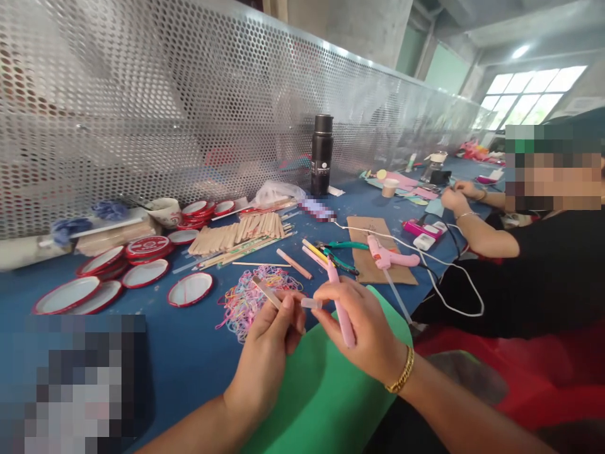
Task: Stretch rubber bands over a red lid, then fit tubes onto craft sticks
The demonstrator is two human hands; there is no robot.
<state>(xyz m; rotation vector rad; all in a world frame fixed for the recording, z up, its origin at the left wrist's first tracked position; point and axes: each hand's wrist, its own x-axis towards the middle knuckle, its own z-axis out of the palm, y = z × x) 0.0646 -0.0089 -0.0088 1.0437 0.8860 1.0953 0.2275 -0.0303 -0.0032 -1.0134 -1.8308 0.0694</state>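
My left hand point(267, 337) is closed on a flat wooden craft stick point(265, 291), which points up and to the left. My right hand point(371, 325) pinches a short, translucent cap-like piece point(311, 304) at its fingertips. A pink pen-like tool point(345, 323) is also held in that hand, lying across the fingers. Both hands are close together above a green sheet point(312, 391). Just behind my left hand is a tangled heap of thin, multicoloured bands or cords point(236, 309). What my left fingertips cover cannot be seen.
Craft sticks point(241, 232) lie beyond the heap, with red-rimmed lids point(191, 289) to the left. Pliers point(341, 260), a pink glue gun point(385, 253) and its white cable are behind my right hand. A black bottle point(322, 157) stands by the perforated metal screen point(227, 94). Another person sits at right.
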